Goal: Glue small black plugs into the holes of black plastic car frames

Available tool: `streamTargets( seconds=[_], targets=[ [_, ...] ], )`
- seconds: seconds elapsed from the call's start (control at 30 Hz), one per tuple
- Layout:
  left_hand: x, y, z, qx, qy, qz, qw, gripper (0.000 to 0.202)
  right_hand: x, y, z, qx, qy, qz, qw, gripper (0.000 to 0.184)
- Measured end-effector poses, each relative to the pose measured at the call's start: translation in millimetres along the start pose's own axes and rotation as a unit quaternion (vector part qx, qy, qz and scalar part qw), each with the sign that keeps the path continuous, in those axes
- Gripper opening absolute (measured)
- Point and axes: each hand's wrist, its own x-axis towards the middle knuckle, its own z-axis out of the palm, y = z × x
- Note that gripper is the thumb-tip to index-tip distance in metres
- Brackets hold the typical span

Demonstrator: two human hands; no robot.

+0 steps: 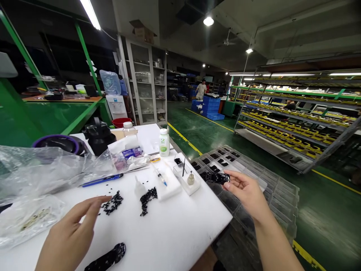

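My right hand (246,190) is stretched out past the right edge of the white table (180,229), fingers pinched on a small flat black part (217,178), held over a clear compartment tray (254,177). My left hand (73,229) hovers low over the table with fingers spread and nothing in it, its fingertips just beside a small heap of black pieces (113,202). A second heap of black pieces (147,198) lies to the right of it. A long black part (107,258) rests at the front edge near my left wrist.
Crumpled clear plastic bags (36,173), a blue pen (103,179), a white bottle (164,142), a syringe (160,175) on a white block and a clear box (187,180) crowd the table's back. Shelving with yellow bins (296,128) stands right. A person (201,89) stands far off.
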Motion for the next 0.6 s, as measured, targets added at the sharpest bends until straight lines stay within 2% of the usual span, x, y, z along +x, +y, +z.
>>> streamTargets(
  seconds=[0.1, 0.3, 0.5, 0.6],
  targets=[
    [-5, 12, -7.2, -0.013, -0.039, -0.054, 0.998, 0.038, 1, 4, -2, -0.004, 0.003, 0.002, 1.0, 0.056],
    [-10, 24, -11.5, -0.004, -0.053, -0.072, 0.996, 0.034, 0, 9, -3, -0.009, 0.005, 0.001, 1.0, 0.057],
    [-7, 22, -13.9, 0.004, -0.064, -0.057, 0.996, 0.039, -2, 5, -7, -0.015, 0.006, 0.003, 1.0, 0.055],
    [-11, 21, -10.0, -0.046, -0.071, -0.006, 0.996, 0.037, -6, 4, 1, 0.002, 0.001, 0.01, 1.0, 0.055]
  ],
)
